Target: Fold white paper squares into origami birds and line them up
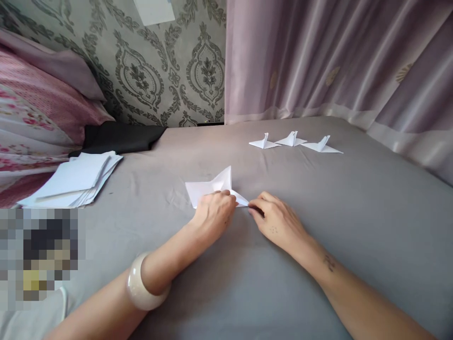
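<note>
A partly folded sheet of white paper (222, 178) lies on the grey bedsheet in front of me, its pointed flaps spread and one standing up. Over its near side, my left hand (216, 206) is closed on the paper, with the fingertips mostly hidden behind the knuckles. My right hand (274, 215) pinches the paper's narrow right tip between thumb and forefinger. Farther back on the right sit three folded paper birds (291, 138) in a row, wings out flat and necks upright.
A stack of white paper sheets (76, 177) lies at the left, beside a black folded cloth (122, 137). Pink floral fabric (38, 118) is heaped at the left edge. Purple curtains (300, 56) and a patterned wall (170, 71) border the far side. A blurred patch covers the lower left.
</note>
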Demonstrator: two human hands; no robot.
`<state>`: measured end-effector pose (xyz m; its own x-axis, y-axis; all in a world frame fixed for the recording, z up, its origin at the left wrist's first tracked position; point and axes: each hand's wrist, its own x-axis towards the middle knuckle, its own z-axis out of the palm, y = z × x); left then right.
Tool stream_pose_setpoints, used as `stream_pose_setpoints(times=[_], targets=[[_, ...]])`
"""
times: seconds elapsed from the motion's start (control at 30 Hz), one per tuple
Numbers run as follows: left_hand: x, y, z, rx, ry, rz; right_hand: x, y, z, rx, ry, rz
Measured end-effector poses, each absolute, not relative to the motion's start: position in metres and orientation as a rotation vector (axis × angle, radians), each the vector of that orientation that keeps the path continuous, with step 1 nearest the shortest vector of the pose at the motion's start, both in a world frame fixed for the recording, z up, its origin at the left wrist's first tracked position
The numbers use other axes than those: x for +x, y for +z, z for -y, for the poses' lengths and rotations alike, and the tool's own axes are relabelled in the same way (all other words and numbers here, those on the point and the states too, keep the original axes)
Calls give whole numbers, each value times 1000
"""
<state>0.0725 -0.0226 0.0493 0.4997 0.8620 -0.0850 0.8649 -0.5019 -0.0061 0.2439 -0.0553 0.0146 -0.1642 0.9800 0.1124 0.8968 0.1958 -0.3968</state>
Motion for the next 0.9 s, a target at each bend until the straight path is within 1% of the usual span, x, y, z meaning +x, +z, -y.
stream_pose_setpoints(times=[0.2,0.57,0.73,0.8,0.9], targets=[[74,51,17,2681,-128,-1520,242,9,49,-1817,438,1970],[73,48,14,2641,-87,-1525,240,8,40,-1859,485,1911],[75,53,14,2636,-119,-1520,251,8,38,-1815,631,1754],[76,54,14,2627,-146,-1526,253,9,40,-1774,611,1692],[77,55,15,2620,-173,-1536,247,10,48,-1619,532,1766]])
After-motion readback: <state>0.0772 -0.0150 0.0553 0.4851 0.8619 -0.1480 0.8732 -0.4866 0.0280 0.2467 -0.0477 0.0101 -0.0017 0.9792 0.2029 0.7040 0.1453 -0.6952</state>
